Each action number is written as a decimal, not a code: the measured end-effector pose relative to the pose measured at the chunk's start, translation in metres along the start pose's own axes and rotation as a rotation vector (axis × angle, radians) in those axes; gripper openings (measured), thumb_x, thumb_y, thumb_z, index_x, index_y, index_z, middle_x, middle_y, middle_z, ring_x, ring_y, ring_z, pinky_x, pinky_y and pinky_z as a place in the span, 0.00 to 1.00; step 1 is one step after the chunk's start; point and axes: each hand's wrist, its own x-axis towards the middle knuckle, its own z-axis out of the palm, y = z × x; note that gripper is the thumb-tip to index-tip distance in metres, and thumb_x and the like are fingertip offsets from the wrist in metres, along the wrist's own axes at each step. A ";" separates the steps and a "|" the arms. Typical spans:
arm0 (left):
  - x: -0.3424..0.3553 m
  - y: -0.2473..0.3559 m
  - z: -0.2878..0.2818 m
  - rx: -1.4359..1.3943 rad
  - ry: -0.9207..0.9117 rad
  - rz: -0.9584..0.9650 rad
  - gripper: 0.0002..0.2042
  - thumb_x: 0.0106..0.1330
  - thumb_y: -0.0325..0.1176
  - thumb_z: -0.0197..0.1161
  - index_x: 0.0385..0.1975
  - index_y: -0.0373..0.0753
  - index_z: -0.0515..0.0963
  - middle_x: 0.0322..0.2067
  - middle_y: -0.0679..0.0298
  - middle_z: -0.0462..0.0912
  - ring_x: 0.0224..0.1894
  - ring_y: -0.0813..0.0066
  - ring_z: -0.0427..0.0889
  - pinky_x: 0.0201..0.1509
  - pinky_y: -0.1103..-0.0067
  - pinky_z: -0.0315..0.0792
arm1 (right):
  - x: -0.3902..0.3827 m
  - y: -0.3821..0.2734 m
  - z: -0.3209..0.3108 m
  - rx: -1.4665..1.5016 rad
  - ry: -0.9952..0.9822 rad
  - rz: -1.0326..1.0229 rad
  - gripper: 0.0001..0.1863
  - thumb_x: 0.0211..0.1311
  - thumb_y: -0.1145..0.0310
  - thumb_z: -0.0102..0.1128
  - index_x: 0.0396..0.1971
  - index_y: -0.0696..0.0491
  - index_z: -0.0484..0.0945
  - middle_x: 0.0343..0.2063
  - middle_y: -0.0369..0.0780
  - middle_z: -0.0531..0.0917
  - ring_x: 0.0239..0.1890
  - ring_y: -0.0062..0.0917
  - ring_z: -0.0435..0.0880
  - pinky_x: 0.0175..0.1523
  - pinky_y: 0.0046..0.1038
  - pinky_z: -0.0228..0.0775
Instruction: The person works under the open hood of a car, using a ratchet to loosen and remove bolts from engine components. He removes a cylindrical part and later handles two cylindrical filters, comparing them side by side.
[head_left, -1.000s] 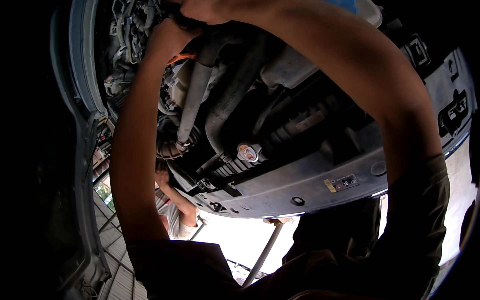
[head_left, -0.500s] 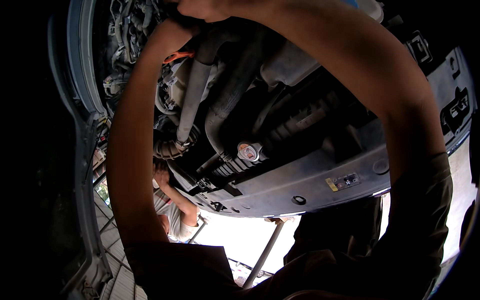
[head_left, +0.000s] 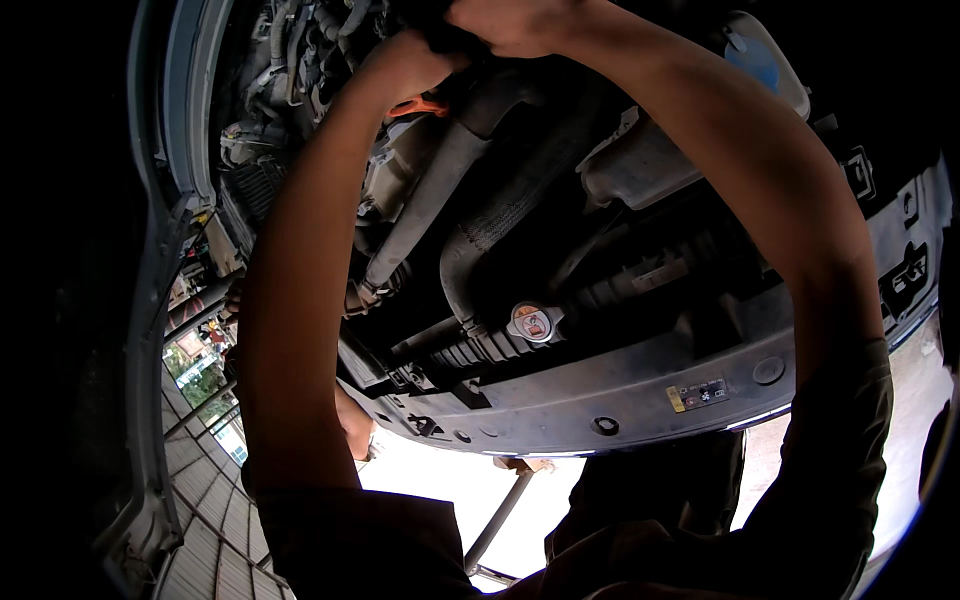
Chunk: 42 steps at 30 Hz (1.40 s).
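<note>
left hand (head_left: 425, 68) curled, fingers tucked into the dark; right hand (head_left: 505, 25) bent in just beside it, near the upper edge. cannot tell whether either grips anything; fingertips hidden. nearest item: orange piece (head_left: 418, 106), just below my left hand, beside the upper part of the thick grey hose (head_left: 425, 210). both arms arch wide, probably to reach deep over the front without leaning on parts. the hose slants down toward the front, likely so it can link parts; round cap (head_left: 533, 322) faces up, presumably for easy access. pale reservoir (head_left: 790, 85), bluish inside, sits beyond my right forearm. surface: engine bay, mostly shadowed, bordered by a grey front panel (head_left: 540, 405) with holes and a label. room: bright ground beyond, a slanted pole (head_left: 500, 515), slatted panels (head_left: 205, 490) lower left, another person's arm (head_left: 353, 425) partly behind my left forearm.
</note>
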 end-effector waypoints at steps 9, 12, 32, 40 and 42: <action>-0.025 0.035 -0.023 -0.153 0.084 -0.238 0.22 0.59 0.50 0.76 0.39 0.35 0.86 0.41 0.53 0.89 0.46 0.57 0.89 0.51 0.64 0.81 | -0.003 0.000 -0.010 0.010 -0.073 0.017 0.12 0.52 0.64 0.63 0.34 0.50 0.91 0.57 0.42 0.80 0.64 0.34 0.73 0.84 0.47 0.38; -0.028 0.038 -0.027 -0.073 0.042 -0.187 0.24 0.53 0.46 0.80 0.42 0.33 0.85 0.44 0.50 0.88 0.48 0.54 0.88 0.52 0.63 0.81 | -0.003 0.000 -0.006 0.014 -0.052 0.017 0.12 0.52 0.65 0.63 0.34 0.50 0.91 0.57 0.42 0.80 0.64 0.33 0.73 0.84 0.47 0.38; -0.023 0.045 -0.032 -0.086 -0.009 -0.100 0.30 0.51 0.47 0.77 0.47 0.28 0.83 0.45 0.42 0.87 0.48 0.50 0.88 0.51 0.64 0.80 | -0.005 0.007 -0.016 -0.001 -0.117 0.010 0.14 0.52 0.63 0.66 0.38 0.50 0.91 0.58 0.42 0.80 0.66 0.35 0.71 0.84 0.48 0.34; -0.019 0.033 -0.019 -0.425 -0.012 -0.138 0.16 0.63 0.39 0.74 0.32 0.30 0.82 0.25 0.63 0.82 0.29 0.76 0.78 0.37 0.72 0.74 | -0.004 0.010 -0.002 0.089 -0.097 0.046 0.14 0.51 0.64 0.67 0.39 0.49 0.90 0.58 0.42 0.80 0.65 0.36 0.72 0.83 0.48 0.37; -0.017 0.026 -0.015 -0.398 0.052 -0.055 0.17 0.64 0.40 0.74 0.36 0.28 0.82 0.28 0.60 0.83 0.31 0.74 0.79 0.38 0.73 0.74 | -0.001 0.009 0.000 0.099 -0.060 0.054 0.14 0.50 0.65 0.68 0.38 0.48 0.91 0.57 0.40 0.80 0.65 0.36 0.72 0.83 0.48 0.38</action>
